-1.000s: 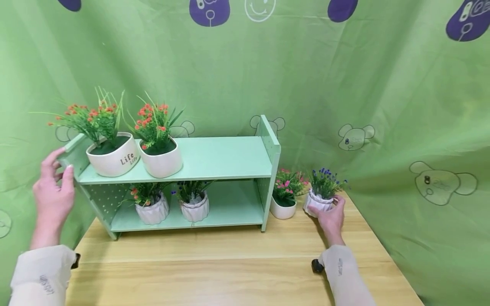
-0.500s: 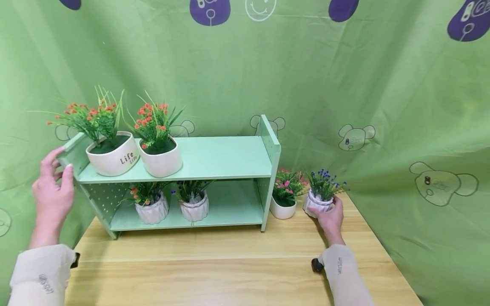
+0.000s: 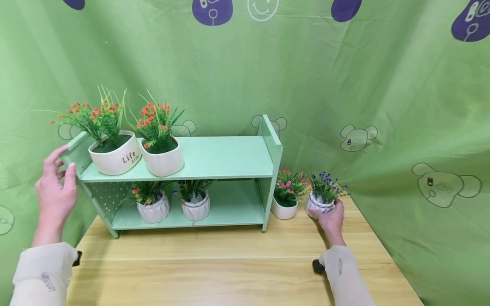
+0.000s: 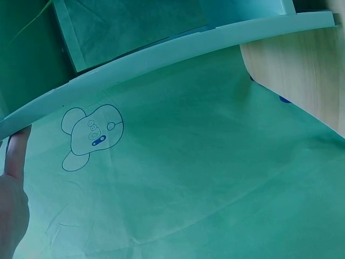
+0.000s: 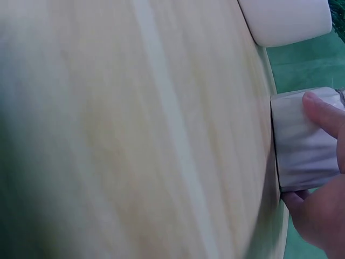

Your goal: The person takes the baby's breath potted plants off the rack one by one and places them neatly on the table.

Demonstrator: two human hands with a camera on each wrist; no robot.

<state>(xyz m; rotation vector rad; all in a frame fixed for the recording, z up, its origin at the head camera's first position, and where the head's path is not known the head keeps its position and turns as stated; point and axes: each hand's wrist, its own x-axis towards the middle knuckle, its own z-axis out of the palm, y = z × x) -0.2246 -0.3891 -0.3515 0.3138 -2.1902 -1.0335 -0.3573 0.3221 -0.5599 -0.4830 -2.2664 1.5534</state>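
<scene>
My right hand [image 3: 331,219] grips a white pleated flowerpot [image 3: 316,207] with small blue flowers, standing on the table at the right. The right wrist view shows its thumb on the white wall of the pot [image 5: 302,143] and fingertips at the base. My left hand [image 3: 56,191] holds the left side panel of a pale green two-tier shelf [image 3: 229,157], fingers at the upper edge and thumb in front. In the left wrist view, one finger [image 4: 17,154] touches the panel edge; the rest of that hand is mostly out of frame.
On the upper tier stand a white "Life" pot [image 3: 115,159] and another white pot [image 3: 163,162], both with orange-red flowers. Two pleated pots [image 3: 154,211] sit below. A pink-flowered pot [image 3: 284,210] stands between the shelf and my right hand. A green curtain [image 3: 229,76] hangs behind the wooden table [image 3: 214,263].
</scene>
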